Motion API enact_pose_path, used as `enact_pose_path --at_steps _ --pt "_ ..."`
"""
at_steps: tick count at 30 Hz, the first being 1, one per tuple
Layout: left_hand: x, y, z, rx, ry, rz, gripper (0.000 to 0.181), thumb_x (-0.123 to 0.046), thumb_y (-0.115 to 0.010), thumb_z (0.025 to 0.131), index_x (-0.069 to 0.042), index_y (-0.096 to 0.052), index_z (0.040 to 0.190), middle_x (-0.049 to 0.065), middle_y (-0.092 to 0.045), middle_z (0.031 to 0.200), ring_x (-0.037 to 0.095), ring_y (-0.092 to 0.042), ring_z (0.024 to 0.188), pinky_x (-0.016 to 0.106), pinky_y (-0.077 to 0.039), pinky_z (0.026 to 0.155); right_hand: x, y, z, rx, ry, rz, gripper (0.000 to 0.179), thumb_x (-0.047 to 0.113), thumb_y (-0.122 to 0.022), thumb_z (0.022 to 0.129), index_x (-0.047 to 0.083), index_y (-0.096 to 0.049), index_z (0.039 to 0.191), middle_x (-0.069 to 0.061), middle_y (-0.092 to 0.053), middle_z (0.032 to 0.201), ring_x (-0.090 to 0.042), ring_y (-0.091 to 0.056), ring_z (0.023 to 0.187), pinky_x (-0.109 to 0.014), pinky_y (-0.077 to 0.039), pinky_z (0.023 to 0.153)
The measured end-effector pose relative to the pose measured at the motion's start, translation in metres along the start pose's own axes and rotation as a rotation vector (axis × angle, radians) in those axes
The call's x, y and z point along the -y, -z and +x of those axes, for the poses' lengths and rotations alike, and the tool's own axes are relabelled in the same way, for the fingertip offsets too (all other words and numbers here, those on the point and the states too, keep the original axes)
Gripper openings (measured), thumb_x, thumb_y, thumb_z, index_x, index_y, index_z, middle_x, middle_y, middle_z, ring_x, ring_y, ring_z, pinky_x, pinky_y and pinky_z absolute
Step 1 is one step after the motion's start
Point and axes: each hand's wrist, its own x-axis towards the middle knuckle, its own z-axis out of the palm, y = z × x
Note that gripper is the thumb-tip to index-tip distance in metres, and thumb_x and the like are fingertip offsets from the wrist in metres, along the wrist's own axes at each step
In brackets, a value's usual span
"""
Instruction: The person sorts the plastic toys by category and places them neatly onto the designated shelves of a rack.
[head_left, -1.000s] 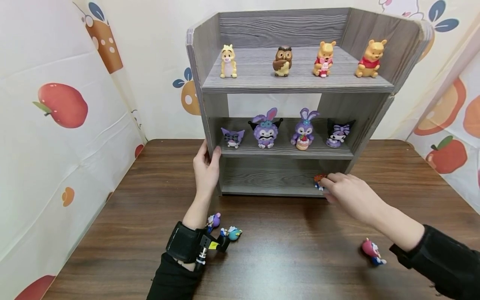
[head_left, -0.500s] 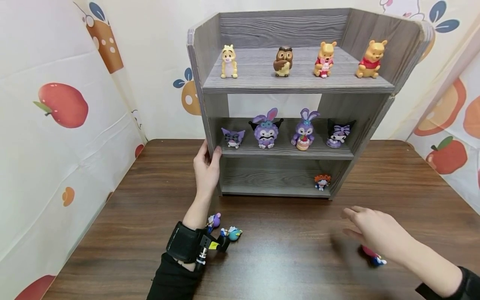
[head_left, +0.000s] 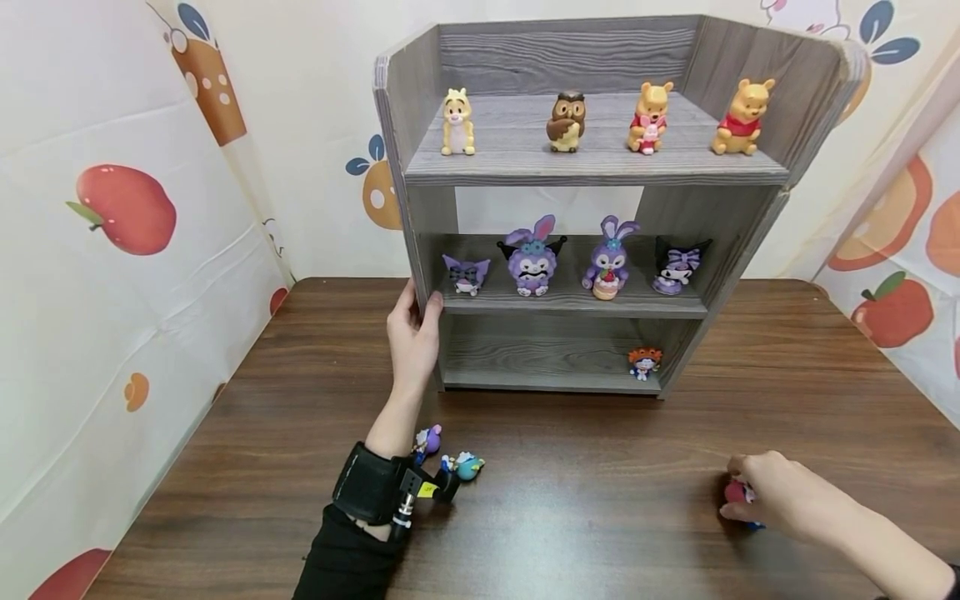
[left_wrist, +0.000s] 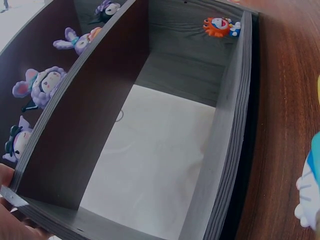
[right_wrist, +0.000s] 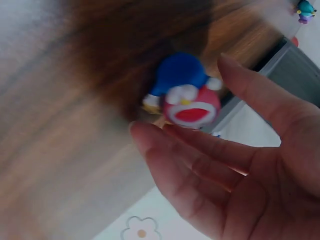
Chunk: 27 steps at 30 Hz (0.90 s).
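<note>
My left hand [head_left: 412,337] grips the left side panel of a grey wood-grain display shelf [head_left: 555,181], thumb in front and fingers behind it. On the table at the right, my right hand [head_left: 783,492] reaches over a small pink and blue figurine [head_left: 738,492]. In the right wrist view the figurine [right_wrist: 186,92] lies between thumb and fingers, with a gap showing beside the thumb. An orange-maned figurine [head_left: 644,363] stands at the right end of the bottom shelf. Beside my left wrist lie a purple figurine [head_left: 428,442] and a teal figurine [head_left: 467,467].
Several purple figurines, one a rabbit holding a cake [head_left: 606,262], line the middle shelf. Up top stand a yellow figurine [head_left: 457,123], an owl [head_left: 566,123] and two bears, the rightmost bear [head_left: 741,117] in red. Printed sheets hang around the brown table [head_left: 570,517].
My right hand has let go of the orange-maned figurine on the bottom shelf and moved right and toward me, down to the pink and blue figurine. My left hand stays on the shelf.
</note>
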Motion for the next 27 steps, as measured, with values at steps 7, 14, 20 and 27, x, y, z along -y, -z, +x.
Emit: enact_pose_path --at_steps 7,14,20,27 --pt "-0.021 -0.002 -0.005 -0.005 0.012 0.019 0.038 0.008 -0.044 0.085 0.013 -0.043 0.123 0.031 -0.050 0.113 0.031 -0.050 0.100 0.021 -0.042 0.078 -0.013 -0.002 0.000 -0.006 0.116 0.111 0.026 0.016 -0.076 0.066 0.009 -0.051 0.072 0.010 -0.041 0.059 0.002 -0.035 0.050 -0.021 -0.032 0.043" --pt "-0.023 -0.003 -0.005 0.001 0.021 0.025 0.038 0.008 -0.044 0.085 0.013 -0.043 0.123 0.031 -0.050 0.113 0.031 -0.050 0.099 0.021 -0.042 0.078 -0.018 -0.008 0.006 -0.108 0.273 0.225 0.030 0.005 -0.076 0.063 0.007 -0.048 0.075 0.016 -0.044 0.060 0.006 -0.038 0.051 -0.019 -0.034 0.043" --pt "-0.023 -0.003 -0.005 0.001 0.023 0.022 0.039 0.008 -0.044 0.085 0.012 -0.042 0.124 0.030 -0.049 0.115 0.032 -0.049 0.103 0.026 -0.042 0.081 -0.010 -0.012 0.021 -0.309 0.362 0.255 0.035 0.001 -0.077 0.056 0.008 -0.049 0.077 0.018 -0.046 0.062 0.006 -0.042 0.053 -0.013 -0.033 0.043" --pt "-0.005 0.000 0.000 0.003 0.016 0.006 0.040 0.004 -0.046 0.087 0.008 -0.043 0.126 0.026 -0.049 0.118 0.027 -0.048 0.108 0.030 -0.041 0.086 0.004 -0.008 0.036 -0.428 0.308 0.251 0.038 0.001 -0.079 0.055 0.007 -0.050 0.079 0.013 -0.051 0.063 0.004 -0.046 0.054 -0.015 -0.038 0.045"
